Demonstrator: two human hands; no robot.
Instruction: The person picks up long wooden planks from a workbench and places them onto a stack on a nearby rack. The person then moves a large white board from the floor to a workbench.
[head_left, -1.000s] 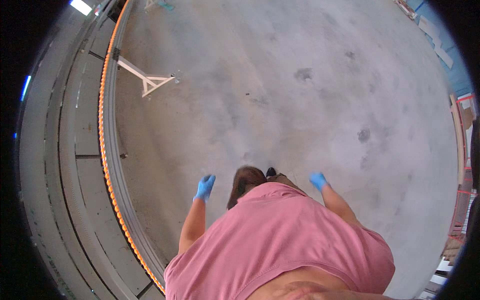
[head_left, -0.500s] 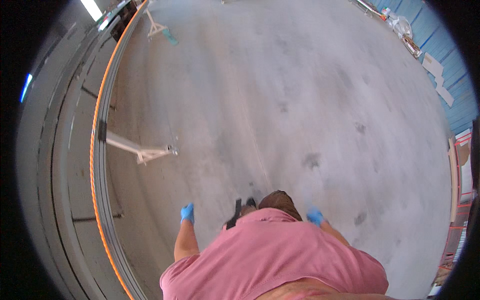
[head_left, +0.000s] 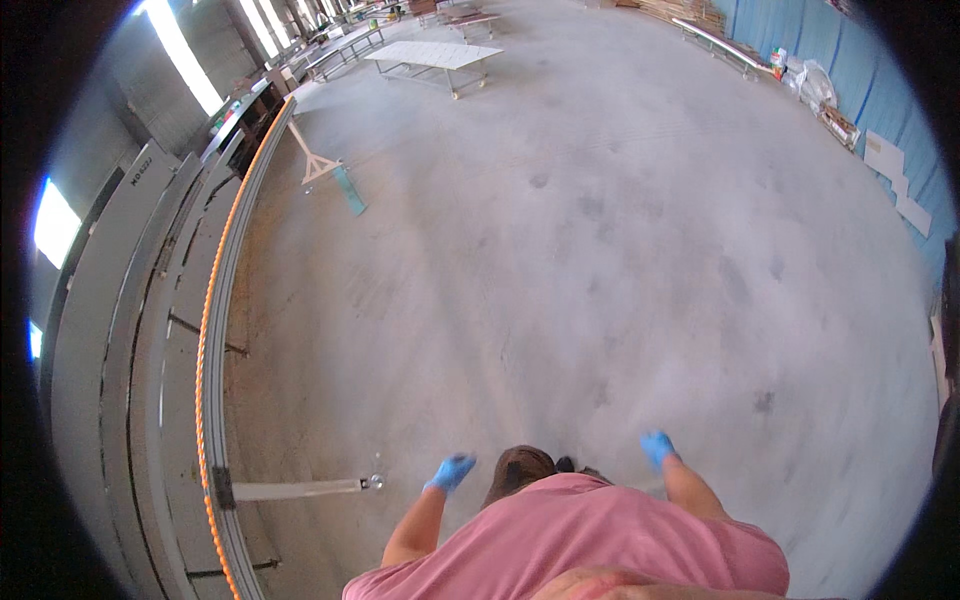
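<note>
My left hand [head_left: 451,472], in a blue glove, hangs in front of my body on the left, just right of the support leg. Its fingers look bent and are smeared, so what they hold, if anything, does not show. Out over the floor on the right is my right hand [head_left: 657,449], also blue-gloved, touching nothing that I can see. Its fingers are too blurred to read.
A long metal rail [head_left: 222,300] with an orange cord [head_left: 203,380] runs along my left. Its pale support leg [head_left: 300,489] juts toward me, and a second leg [head_left: 316,166] stands farther off. Tall grey panels [head_left: 110,330] lean beyond it. A white-topped trolley table [head_left: 435,54] stands far ahead.
The view has tilted up, showing more of the far hall. I have moved forward along the rail, and the near leg is now beside me. My left hand has swung forward and inward.
</note>
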